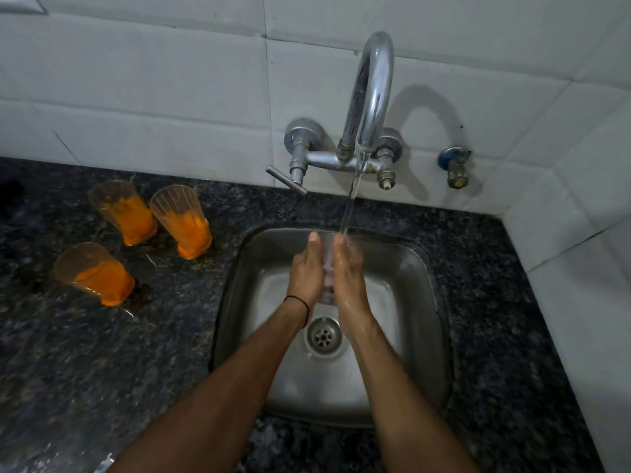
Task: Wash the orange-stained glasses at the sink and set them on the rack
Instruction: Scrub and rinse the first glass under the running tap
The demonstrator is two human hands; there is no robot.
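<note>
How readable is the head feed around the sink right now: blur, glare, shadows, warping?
Head view: dim, bluish light; the tap shows glare streaks and throws a hard shadow on the tiles to its right; wide-angle warping bows the tile lines; whatever sits between the left hand and right hand is smeared by running water; the stained glasses read sharp.

The tap (372,97) is glossy chromed metal, the sink (415,302) duller brushed steel. The surface (102,353) is dark, speckled, polished stone; the wall tiles (153,97) are smooth and white. The ribbed glasses (181,216) towards the surface's left edge are clear, coated orange inside.
</note>
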